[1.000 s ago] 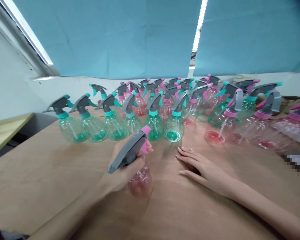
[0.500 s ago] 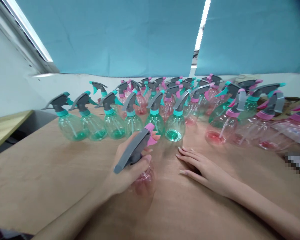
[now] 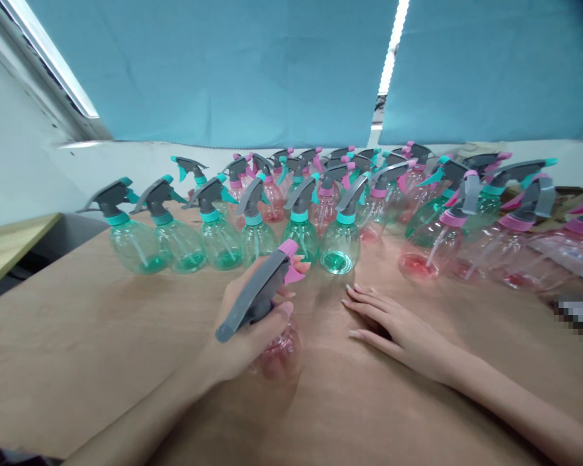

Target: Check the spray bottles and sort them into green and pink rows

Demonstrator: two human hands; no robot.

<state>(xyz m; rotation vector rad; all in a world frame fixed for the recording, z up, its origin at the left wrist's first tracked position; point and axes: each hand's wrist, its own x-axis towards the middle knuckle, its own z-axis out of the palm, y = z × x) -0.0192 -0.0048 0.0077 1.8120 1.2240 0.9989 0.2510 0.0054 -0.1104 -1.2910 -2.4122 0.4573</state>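
Observation:
My left hand (image 3: 245,330) is wrapped round the neck of a pink spray bottle (image 3: 282,355) with a grey trigger head and pink nozzle. The bottle is upright at the middle front of the table, its neck hidden by my fingers. My right hand (image 3: 393,327) lies flat on the wood, fingers stretched toward the left, holding nothing. Beyond the hands is a row of green spray bottles (image 3: 223,246) with turquoise collars. The nearest one to my right hand is a green spray bottle (image 3: 339,251) at the row's right end.
Pink spray bottles (image 3: 423,255) stand to the right, and more pink and green ones crowd the back of the wooden table (image 3: 78,349). A pixelated flat object (image 3: 580,317) lies at the right edge. Blue curtains (image 3: 223,71) hang behind. Another light wooden surface (image 3: 14,249) is at left.
The spray head in my left hand has shifted very slightly to the left. My right hand stays where it was, and the other bottles stand as before.

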